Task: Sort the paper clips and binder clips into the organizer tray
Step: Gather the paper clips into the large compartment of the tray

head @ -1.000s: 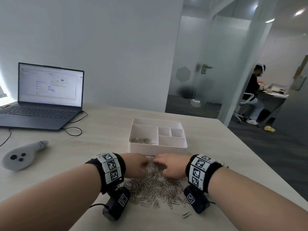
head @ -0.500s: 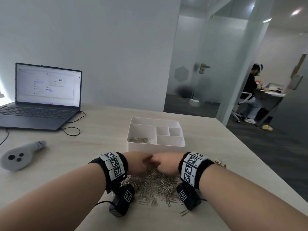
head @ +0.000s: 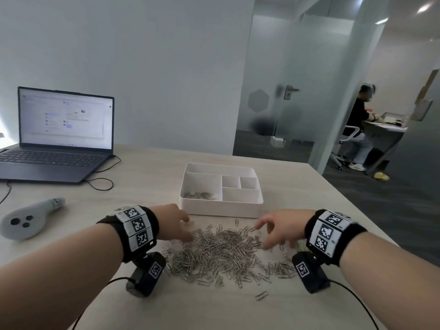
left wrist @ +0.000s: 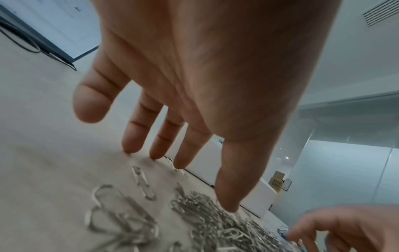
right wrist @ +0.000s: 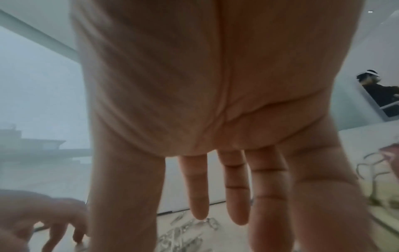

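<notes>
A heap of silver paper clips [head: 221, 253] lies on the table between my hands, just in front of the white organizer tray [head: 221, 209]. A small bunch of paper clips [head: 200, 195] lies in the tray's large left compartment. My left hand [head: 177, 225] hovers at the heap's left edge with fingers spread and straight, its fingertips [left wrist: 228, 204] at the clips [left wrist: 215, 226]. My right hand [head: 276, 231] is at the heap's right edge, fingers [right wrist: 199, 191] spread and pointing down. Neither hand holds anything. A blue item shows by the right hand's fingers in the left wrist view.
An open laptop [head: 62, 136] with cables stands at the far left. A grey controller [head: 31, 217] lies on the left of the table. A lone paper clip [head: 261, 296] lies near the front. The table's right edge [head: 357, 222] runs close to my right wrist. A person sits beyond the glass wall.
Both hands were bunched together over the top of the heap; now they have drawn apart to its left and right edges with fingers spread, uncovering the clips.
</notes>
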{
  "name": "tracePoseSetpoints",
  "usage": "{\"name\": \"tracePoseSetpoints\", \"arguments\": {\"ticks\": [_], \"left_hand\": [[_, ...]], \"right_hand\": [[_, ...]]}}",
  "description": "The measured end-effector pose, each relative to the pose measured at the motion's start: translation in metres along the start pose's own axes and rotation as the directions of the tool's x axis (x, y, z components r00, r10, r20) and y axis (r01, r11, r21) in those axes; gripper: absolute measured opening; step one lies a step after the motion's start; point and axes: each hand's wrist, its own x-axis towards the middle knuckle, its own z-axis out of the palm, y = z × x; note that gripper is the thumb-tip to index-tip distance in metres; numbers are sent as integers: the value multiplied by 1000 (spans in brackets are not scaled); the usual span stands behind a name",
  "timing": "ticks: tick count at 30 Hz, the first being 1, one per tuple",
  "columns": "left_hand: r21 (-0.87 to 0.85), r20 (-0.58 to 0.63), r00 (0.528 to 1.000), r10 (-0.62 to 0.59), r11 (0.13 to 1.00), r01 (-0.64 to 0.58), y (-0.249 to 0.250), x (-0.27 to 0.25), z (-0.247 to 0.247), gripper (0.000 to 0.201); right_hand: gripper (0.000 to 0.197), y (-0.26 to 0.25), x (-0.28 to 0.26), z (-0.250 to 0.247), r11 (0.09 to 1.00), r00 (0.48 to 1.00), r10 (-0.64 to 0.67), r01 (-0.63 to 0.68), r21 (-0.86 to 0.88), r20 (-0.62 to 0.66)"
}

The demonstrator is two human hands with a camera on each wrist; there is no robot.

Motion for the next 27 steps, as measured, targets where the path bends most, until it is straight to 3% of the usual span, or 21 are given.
{"name": "tracePoseSetpoints", "arguments": {"ticks": [2, 5, 8, 10, 12, 17, 20, 23, 27], "left_hand": [[24, 8, 1000, 3, 1000, -3, 2, -3, 1, 76], [25, 14, 1000, 9, 1000, -9, 11, -7, 3, 78], [-29, -8, 999, 51, 998, -51, 29, -8, 5, 69], [-77, -4, 995, 104, 992, -104, 42, -12, 4, 60], [-112, 7, 991, 137, 984, -136, 50, -17, 1, 64], [17, 55, 996, 76, 997, -77, 46, -20, 4, 109], [63, 71, 995, 67, 995, -72, 49, -19, 9, 112], [39, 47, 993, 109, 993, -111, 54, -17, 11, 99], [-24, -8, 989, 147, 989, -147, 55, -15, 10, 71]], "right_hand": [[84, 5, -1, 5, 998, 998, 52, -50, -46, 48], [79, 1, -3, 15, 994, 997, 67, -65, -83, 28], [61, -13, -2, 25, 999, 1000, -25, 24, -29, -13], [59, -23, -7, 27, 994, 995, -95, 95, 45, 0], [61, -30, -13, 26, 990, 992, -122, 122, 73, -6], [99, -36, -21, 20, 995, 996, -71, 68, -68, -45], [114, -48, -22, 26, 972, 998, -59, 56, -229, -9], [105, -63, -20, 33, 971, 995, -94, 88, -223, -20], [70, -74, -14, 34, 986, 991, -129, 122, -116, -48]]}}
